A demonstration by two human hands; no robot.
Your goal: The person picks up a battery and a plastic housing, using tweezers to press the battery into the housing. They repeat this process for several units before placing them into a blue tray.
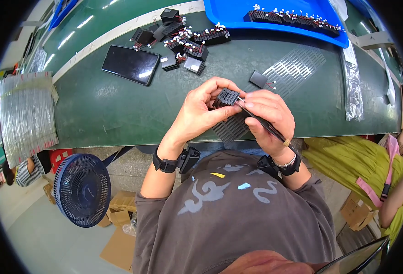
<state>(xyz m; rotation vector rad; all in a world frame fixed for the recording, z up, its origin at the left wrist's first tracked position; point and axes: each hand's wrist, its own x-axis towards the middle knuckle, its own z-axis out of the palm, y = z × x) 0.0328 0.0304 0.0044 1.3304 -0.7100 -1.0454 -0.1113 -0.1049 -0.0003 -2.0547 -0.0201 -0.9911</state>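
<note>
My left hand (pixel 199 108) is closed around a stack of small black slotted blocks (pixel 229 96), held just above the near edge of the green table. In my right hand (pixel 271 116) is a slim black pen-shaped tool (pixel 266 124), slanting across the fingers. Its thin light tip meets the side of the stack; the exact contact is hidden by my fingers. Beyond my right hand lies a single flat black block (pixel 258 79) with short wires and a white connector. Under my hands is part of a clear slotted sheet (pixel 231 129).
Several black wired blocks (pixel 187 48) sit in piles at the back, beside a black phone (pixel 131 64). A blue tray (pixel 231 16) holds a row of them. Clear plastic strips (pixel 27 116) lie left, above a blue fan (pixel 82 190). Someone in yellow-green (pixel 343 160) is at right.
</note>
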